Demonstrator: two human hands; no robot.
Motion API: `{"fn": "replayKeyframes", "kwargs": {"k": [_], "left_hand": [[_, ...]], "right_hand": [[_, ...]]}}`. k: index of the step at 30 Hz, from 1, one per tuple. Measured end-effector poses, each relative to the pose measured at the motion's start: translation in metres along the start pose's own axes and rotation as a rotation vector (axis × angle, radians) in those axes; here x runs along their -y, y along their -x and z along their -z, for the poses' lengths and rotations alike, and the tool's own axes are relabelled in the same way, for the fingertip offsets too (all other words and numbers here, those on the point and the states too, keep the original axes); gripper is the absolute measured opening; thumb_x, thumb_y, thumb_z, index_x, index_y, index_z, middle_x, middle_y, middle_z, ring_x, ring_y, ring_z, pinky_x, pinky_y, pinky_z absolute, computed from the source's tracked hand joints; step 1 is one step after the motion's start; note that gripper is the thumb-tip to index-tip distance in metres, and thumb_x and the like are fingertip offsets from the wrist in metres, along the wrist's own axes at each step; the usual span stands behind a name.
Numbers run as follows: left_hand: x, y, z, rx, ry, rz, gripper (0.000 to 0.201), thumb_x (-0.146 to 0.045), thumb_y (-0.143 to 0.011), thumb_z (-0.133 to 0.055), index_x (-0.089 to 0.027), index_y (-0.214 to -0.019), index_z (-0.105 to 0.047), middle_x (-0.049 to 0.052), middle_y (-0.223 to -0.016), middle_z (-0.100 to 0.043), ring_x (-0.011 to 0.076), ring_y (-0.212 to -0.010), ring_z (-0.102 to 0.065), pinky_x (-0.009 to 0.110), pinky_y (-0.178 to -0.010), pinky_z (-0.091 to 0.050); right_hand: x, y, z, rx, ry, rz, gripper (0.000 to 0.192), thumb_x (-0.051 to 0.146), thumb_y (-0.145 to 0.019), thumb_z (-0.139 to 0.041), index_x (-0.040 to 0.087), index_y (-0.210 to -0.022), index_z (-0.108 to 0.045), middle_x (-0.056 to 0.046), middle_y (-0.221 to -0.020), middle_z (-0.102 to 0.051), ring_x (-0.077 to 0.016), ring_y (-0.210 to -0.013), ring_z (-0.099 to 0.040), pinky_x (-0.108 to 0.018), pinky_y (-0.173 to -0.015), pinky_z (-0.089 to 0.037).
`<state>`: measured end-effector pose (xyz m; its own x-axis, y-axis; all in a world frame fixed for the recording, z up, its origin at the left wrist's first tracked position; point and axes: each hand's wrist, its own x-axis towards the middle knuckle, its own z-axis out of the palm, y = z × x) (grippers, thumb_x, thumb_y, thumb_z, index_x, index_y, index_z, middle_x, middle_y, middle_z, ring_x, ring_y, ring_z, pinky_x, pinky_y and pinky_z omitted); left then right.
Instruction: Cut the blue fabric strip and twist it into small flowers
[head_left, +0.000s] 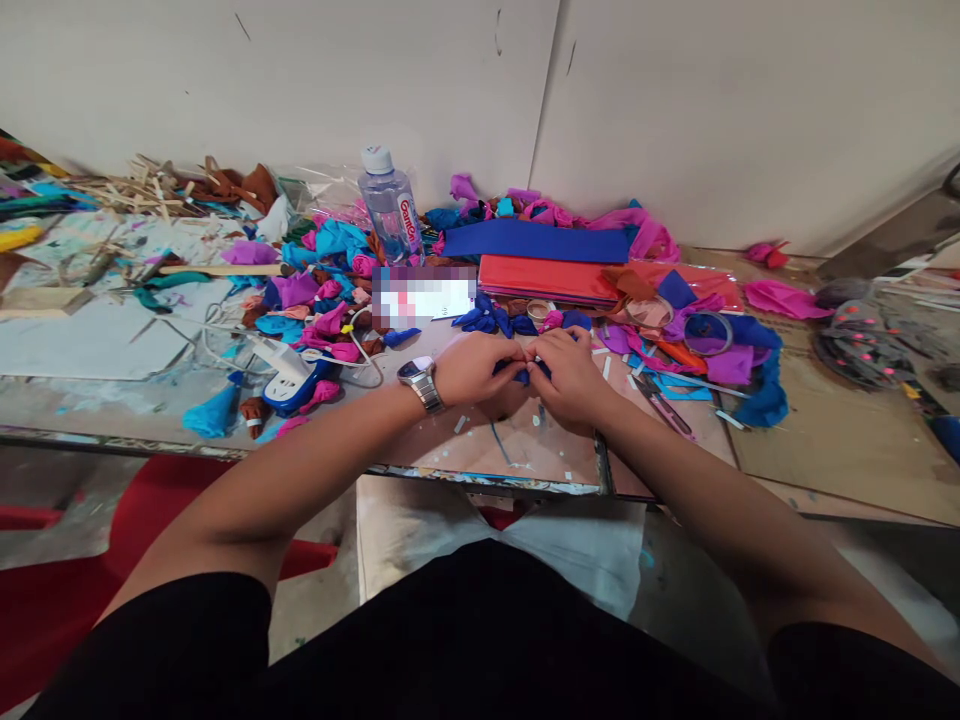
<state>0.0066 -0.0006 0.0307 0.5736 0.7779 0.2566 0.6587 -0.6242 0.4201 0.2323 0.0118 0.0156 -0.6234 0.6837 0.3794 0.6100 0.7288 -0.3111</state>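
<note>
My left hand (478, 368), with a metal watch (424, 383) on its wrist, meets my right hand (564, 372) above the near part of the table. Fingertips of both are pinched together on a small piece of dark blue crepe paper (511, 373), mostly covered by the fingers. Just beyond the hands lie dark blue paper twists (491, 318) and a roll of tape (538, 310). A stack of red paper strips (547, 278) sits farther back, with a blue paper strip (536, 241) behind it.
A water bottle (391, 210) stands at the back among crumpled coloured paper. Left of my hands is a blue power strip (291, 385) with a white plug and cable. A pink-handled cutter (666, 408) and a tape roll (707, 333) lie to the right. The table's front edge (487, 480) runs below.
</note>
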Motion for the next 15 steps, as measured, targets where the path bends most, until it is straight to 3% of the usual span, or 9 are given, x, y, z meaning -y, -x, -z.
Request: {"fn": "replayKeyframes", "kwargs": {"k": [8,15], "left_hand": [[0.0094,-0.0005,-0.0021,-0.019,0.095,0.015,0.034,-0.042,-0.107,-0.053,-0.02,-0.098,-0.078,0.005,-0.087,-0.079,0.02,-0.076,-0.067,0.034,-0.073,-0.041],[0.0035,-0.0004,-0.0011,-0.019,0.117,0.026,0.034,-0.042,-0.106,-0.054,-0.019,-0.096,-0.078,0.005,-0.088,-0.079,0.0189,-0.076,-0.064,0.033,-0.073,-0.041]], "right_hand": [[-0.0073,0.0022,0.0001,-0.06,-0.065,0.016,0.007,0.029,-0.102,-0.063,0.024,-0.1,-0.067,-0.006,-0.104,-0.08,-0.03,-0.11,-0.065,-0.05,-0.104,-0.029],[-0.0035,0.0012,0.0017,-0.046,-0.046,0.005,0.006,0.025,-0.1,-0.059,0.024,-0.096,-0.064,-0.006,-0.102,-0.08,-0.03,-0.109,-0.064,-0.051,-0.107,-0.028]]}}
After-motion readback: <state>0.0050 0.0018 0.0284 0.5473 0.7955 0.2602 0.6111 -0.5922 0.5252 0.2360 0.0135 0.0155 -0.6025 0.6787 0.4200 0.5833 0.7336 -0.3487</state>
